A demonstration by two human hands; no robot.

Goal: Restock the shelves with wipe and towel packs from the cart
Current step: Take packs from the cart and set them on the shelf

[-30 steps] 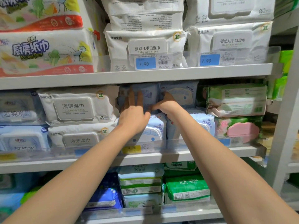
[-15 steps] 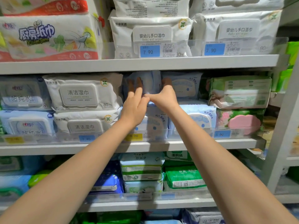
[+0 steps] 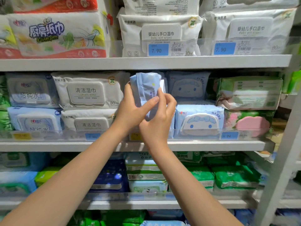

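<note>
A light blue wipe pack (image 3: 145, 86) stands on end in the middle shelf (image 3: 65, 145), turned side-on in front of the stacked blue packs. My left hand (image 3: 132, 108) grips its left side with the thumb across the front. My right hand (image 3: 158, 118) holds its lower right edge, fingers curled round it. To the right lie two blue packs with a cartoon face, one on top (image 3: 187, 86) and one below (image 3: 199, 120). The cart is out of view.
White cleaning-wipe packs (image 3: 88, 90) sit left of my hands; green and pink packs (image 3: 249, 92) sit right. A clear plastic lip with price tags (image 3: 92, 136) runs along the shelf front. Baby wipes (image 3: 160, 32) fill the shelf above, green and blue packs (image 3: 202, 176) the shelf below.
Both hands had pressed flat against the blue packs at the shelf's back. Now they have drawn toward me and grip one blue pack, turned upright on its end. The camera moved closer.
</note>
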